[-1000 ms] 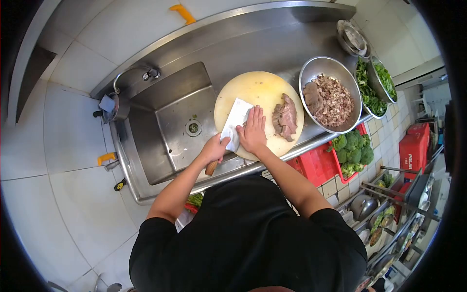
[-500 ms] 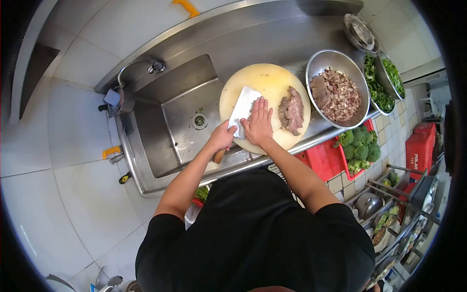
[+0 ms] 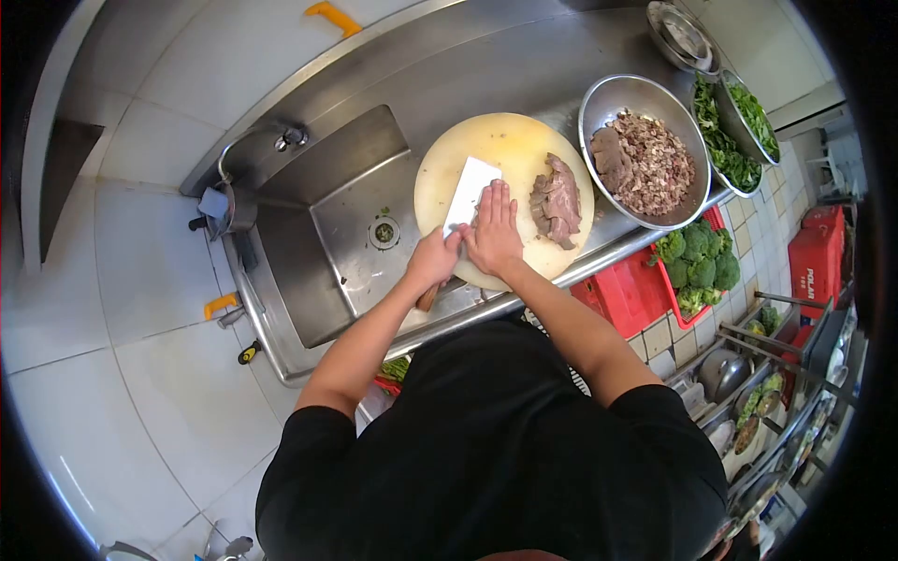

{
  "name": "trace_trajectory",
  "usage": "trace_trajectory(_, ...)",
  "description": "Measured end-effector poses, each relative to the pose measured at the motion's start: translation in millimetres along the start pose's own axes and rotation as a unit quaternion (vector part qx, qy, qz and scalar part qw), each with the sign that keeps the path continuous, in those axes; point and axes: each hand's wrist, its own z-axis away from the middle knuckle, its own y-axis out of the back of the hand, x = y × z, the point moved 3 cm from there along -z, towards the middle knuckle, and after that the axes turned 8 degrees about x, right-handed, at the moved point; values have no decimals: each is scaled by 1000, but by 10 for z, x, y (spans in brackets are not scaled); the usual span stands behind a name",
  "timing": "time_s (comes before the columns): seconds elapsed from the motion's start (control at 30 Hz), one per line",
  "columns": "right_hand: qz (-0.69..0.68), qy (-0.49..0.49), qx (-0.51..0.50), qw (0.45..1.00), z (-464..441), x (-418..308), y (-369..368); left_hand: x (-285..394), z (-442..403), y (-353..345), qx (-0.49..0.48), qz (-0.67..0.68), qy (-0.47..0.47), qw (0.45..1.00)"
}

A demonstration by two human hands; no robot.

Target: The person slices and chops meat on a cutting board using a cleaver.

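My left hand is closed round the wooden handle of a cleaver, whose wide blade lies low over the round cutting board. Palm down, my right hand lies beside the blade with its fingers stretched out, the thumb near my left hand. Whatever is under that palm is hidden. To its right on the board rests a brownish-pink piece of meat. A steel bowl holding chopped meat and a larger piece stands right of the board.
Left of the board is a steel sink with a faucet. Bowls of leafy greens and stacked bowls stand at the right. Broccoli fills a red basket below the counter edge. A shelf rack is at lower right.
The whole view has shifted slightly. My left hand and the cleaver handle have come closer to my right hand, and the blade looks brighter. The meat on the board keeps its place.
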Motion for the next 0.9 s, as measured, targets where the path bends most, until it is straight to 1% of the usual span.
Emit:
trace_trajectory(0.03, -7, 0, 1, 1000, 2, 22, -20, 30, -82, -47, 5, -2, -7, 1000)
trace_trajectory(0.07, -13, 1, 4, 1000, -6, 51, -34, 2, -129, -81, 34, -20, -12, 999)
trace_trajectory(0.17, -26, -4, -7, 1000, -24, 0, 47, 53, 135, 37, -8, 4, 13, 1000)
trace_trajectory(0.27, -29, -5, -17, 999, 3, -1, 81, -401, 354, 5, 7, -32, -41, 999)
trace_trajectory(0.37, -25, -3, -2, 1000, 9, 15, 36, -299, 235, -2, 4, -53, -24, 998)
trace_trajectory(0.4, -22, 1, 10, 1000, 3, 29, 23, -146, 196, 30, -19, -48, 16, 999)
trace_trajectory(0.43, -20, 5, 23, 1000, 4, 28, 7, -170, 225, 21, -17, -43, 17, 999)
trace_trajectory(0.5, -18, 4, 17, 1000, 17, 24, -25, -188, 251, 20, -12, -35, 13, 999)
trace_trajectory(0.53, -14, 4, 16, 1000, 9, 38, -13, -511, 283, -33, 19, -76, -71, 994)
trace_trajectory(0.57, -17, 3, 10, 1000, -24, 45, 19, -614, 346, -27, 23, -74, -83, 994)
trace_trajectory(0.6, -20, 0, 3, 1000, -17, 28, 42, -568, 444, 28, 25, -74, -95, 992)
trace_trajectory(0.67, -22, -2, -2, 1000, 11, 11, 56, -487, 446, 41, 13, -72, -48, 996)
trace_trajectory(0.77, -19, 0, 10, 1000, 8, 7, 47, -215, 217, 13, -38, -16, 29, 999)
trace_trajectory(0.8, -17, 1, 14, 1000, 0, 17, 45, -216, 243, 15, -31, -8, 33, 999)
trace_trajectory(0.9, 0, -7, 3, 1000, 16, 6, 53, -459, 551, 70, -26, -11, -24, 999)
